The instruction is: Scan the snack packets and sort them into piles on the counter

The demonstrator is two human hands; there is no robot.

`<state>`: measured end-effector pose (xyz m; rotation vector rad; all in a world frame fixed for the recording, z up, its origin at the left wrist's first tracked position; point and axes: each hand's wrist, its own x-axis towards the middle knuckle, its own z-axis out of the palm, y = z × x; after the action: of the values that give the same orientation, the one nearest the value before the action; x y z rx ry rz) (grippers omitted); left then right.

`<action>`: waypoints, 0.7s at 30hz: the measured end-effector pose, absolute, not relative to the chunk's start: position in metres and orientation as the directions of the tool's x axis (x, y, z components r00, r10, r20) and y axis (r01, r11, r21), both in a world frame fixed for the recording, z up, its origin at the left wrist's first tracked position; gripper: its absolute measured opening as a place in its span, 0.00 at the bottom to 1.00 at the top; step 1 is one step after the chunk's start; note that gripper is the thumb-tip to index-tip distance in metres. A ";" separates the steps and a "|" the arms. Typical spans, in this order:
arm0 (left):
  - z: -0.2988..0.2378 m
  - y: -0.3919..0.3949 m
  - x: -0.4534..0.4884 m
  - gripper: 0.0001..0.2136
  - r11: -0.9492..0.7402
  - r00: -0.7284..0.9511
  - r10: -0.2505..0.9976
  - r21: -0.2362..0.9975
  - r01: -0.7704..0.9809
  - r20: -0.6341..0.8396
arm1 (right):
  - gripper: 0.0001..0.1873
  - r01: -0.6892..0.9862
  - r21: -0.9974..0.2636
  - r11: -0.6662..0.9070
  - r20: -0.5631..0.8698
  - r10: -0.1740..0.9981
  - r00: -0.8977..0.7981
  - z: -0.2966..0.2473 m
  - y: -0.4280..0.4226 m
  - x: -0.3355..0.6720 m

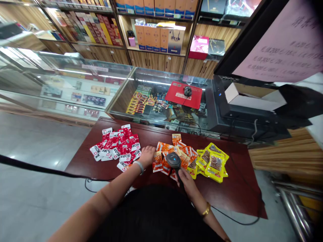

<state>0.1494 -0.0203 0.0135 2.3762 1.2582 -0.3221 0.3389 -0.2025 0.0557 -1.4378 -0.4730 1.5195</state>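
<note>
Orange packets lay mid-table between red packets and yellow packets; the right hand gripped a scanner above them, the left hand met their edge, its hold unclear. Aiming squarely at one flattened packet seemed best. Packet print was too blurred; the pink sign showed "200" and "500".

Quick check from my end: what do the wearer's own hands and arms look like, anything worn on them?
The left hand has a pale, slim bracelet at its wrist; the right hand has a gold-coloured bracelet further up. No gloves or sleeves show on the visible forearms. The clothing between them is black.
</note>
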 end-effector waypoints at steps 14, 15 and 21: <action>0.010 -0.016 0.140 0.16 -0.613 0.705 0.592 0.350 0.708 -0.390 | 0.25 -0.374 -0.784 -0.496 -0.583 0.794 0.171 0.058 -0.207 0.340; 0.009 -0.013 0.138 0.17 -0.542 0.658 0.629 0.373 0.753 -0.415 | 0.25 -0.374 -0.787 -0.491 -0.579 0.797 0.172 0.059 -0.207 0.341; 0.000 0.004 0.144 0.15 0.263 0.282 0.828 0.780 0.569 -0.485 | 0.26 -0.365 -0.798 -0.479 -0.564 0.807 0.173 0.061 -0.205 0.340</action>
<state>0.1444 0.0043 -0.0004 1.4170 1.3975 0.2883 0.3400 -0.2048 0.0605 -1.4664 -0.4501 1.5057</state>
